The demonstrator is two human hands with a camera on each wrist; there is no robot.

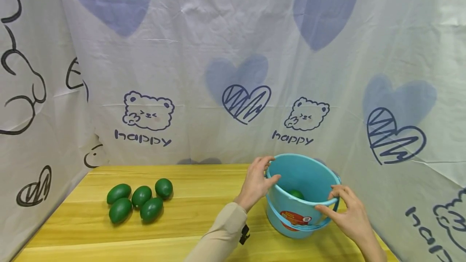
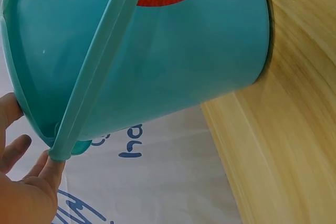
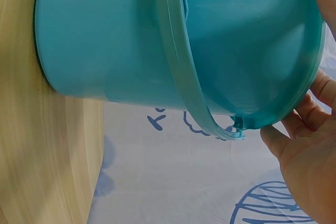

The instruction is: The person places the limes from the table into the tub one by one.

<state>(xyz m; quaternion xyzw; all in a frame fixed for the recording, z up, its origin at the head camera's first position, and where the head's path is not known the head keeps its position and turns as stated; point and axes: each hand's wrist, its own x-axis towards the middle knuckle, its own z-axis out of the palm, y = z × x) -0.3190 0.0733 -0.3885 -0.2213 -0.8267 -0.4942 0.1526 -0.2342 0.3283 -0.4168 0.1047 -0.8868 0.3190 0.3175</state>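
Observation:
A light blue bucket [image 1: 306, 217] stands upright on the table at the right, its mouth toward me and its handle hanging down across the front. My left hand [image 1: 255, 183] holds the rim on the left side, fingers by the handle's end in the left wrist view. On the right, my right hand [image 1: 351, 213] grips the rim, fingers curled over the edge and thumb outside; the right wrist view shows these fingers [image 3: 310, 116] at the rim. Inside the bucket lies a green oval fruit [image 1: 296, 193], partly hidden by the front wall.
Several smooth dark green oval fruits [image 1: 141, 196] lie grouped on the left of the yellow wood-grain table [image 1: 204, 197]. White cloth [image 1: 196, 132] printed with hearts and bears hangs behind the table and along both sides.

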